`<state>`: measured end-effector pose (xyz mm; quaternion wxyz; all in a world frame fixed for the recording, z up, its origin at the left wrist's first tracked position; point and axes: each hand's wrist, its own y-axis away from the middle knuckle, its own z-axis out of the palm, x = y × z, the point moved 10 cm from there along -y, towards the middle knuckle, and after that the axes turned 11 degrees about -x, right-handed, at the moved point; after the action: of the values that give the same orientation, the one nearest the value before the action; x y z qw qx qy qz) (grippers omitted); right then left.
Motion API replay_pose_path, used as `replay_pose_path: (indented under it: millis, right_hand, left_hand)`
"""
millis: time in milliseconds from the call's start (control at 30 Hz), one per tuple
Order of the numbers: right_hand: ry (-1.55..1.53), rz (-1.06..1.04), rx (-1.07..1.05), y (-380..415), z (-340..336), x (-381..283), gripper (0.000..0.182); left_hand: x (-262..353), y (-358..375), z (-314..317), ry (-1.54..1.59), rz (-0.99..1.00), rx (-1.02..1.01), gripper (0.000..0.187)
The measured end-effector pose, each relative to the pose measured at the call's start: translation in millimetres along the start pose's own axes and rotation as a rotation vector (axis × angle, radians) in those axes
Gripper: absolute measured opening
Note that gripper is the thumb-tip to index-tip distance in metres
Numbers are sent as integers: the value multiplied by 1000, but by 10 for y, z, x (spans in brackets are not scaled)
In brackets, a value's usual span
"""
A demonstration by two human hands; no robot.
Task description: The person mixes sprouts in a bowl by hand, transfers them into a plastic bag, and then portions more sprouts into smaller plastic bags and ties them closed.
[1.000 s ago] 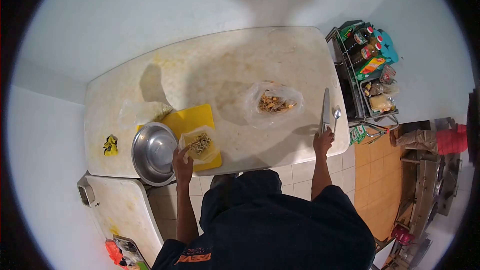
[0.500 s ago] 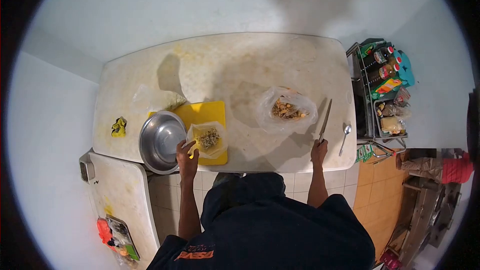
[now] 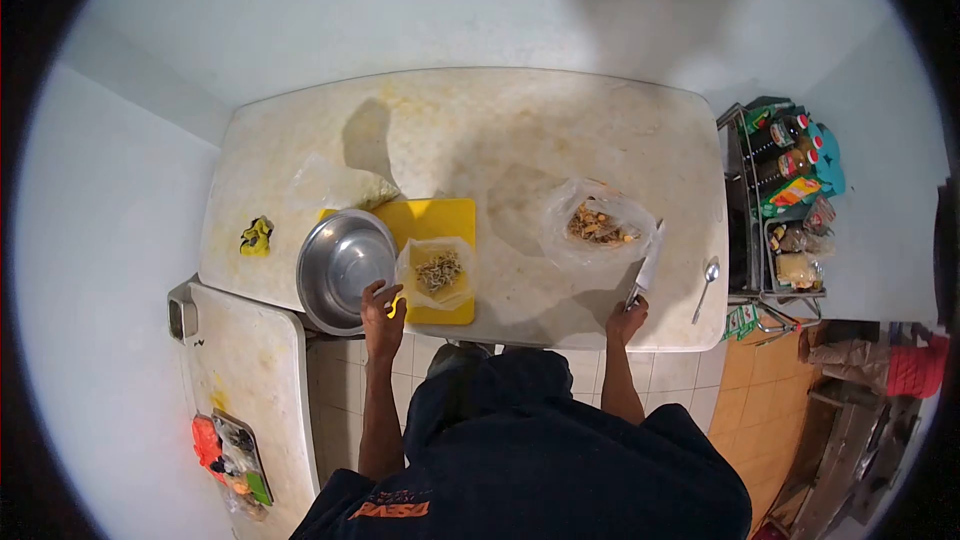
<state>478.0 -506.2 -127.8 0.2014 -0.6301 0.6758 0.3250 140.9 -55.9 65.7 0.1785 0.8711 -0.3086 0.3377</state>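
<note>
My left hand [image 3: 383, 318] is open, its fingers apart between the steel bowl [image 3: 345, 270] and an open plastic bag of thin, pale strands like sprouts [image 3: 438, 272]. Whether a fingertip touches the bag's edge is hard to tell. That bag lies on a yellow cutting board [image 3: 430, 216], and the bowl overlaps the board's left side. At the table's front edge on the right, my right hand [image 3: 627, 320] is closed around the handle of a knife [image 3: 648, 262], its blade pointing away from me beside a second open bag of brown, dried-looking pieces [image 3: 600, 224].
A spoon [image 3: 706, 292] lies right of the knife. Behind the bowl is a clear bag with pale contents [image 3: 372, 192]; a crumpled yellow-black item [image 3: 256, 236] sits left. A rack with bottles [image 3: 775, 140] stands right, and a side table [image 3: 250, 360] adjoins at left.
My view has shifted, so the table appears farther right. My left hand has drawn back from the sprout bag's edge. The knife has turned, showing its blade's broad side, closer to the second bag.
</note>
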Motion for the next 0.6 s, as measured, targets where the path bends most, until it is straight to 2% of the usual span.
replay_pose_path:
  millis: [33, 100, 167, 200, 300, 367, 400, 500, 533, 600]
  right_hand:
    - [12, 39, 30, 10, 11, 104, 51]
    - [39, 106, 77, -31, 59, 252, 52]
    - [199, 345, 86, 22, -16, 188, 55]
    - [218, 229, 155, -38, 0, 269, 55]
    - [193, 106, 249, 172, -295, -518, 51]
    - [178, -131, 288, 229, -352, -910, 50]
    - [167, -246, 312, 273, -342, -1068, 50]
    - [9, -379, 366, 378, -214, -1384, 45]
    - [-1, -459, 402, 537, -216, -1648, 43]
    - [-91, -436, 300, 717, -90, -1959, 41]
  left_hand:
    - [-29, 33, -47, 43, -40, 5, 29]
    - [-12, 117, -170, 9, 4, 51, 28]
    - [-113, 227, -331, 21, -20, 94, 27]
    - [-209, 260, -405, 54, -57, 106, 27]
    - [-404, 421, -673, 20, -73, 191, 25]
    - [-625, 494, -801, 37, -98, 221, 26]
    - [-656, 507, -903, -29, -34, 273, 30]
    - [-956, 579, -1126, -70, -64, 356, 34]
    - [-1173, 568, -1142, -12, -174, 308, 36]
    - [-1317, 555, -1259, -112, -173, 310, 38]
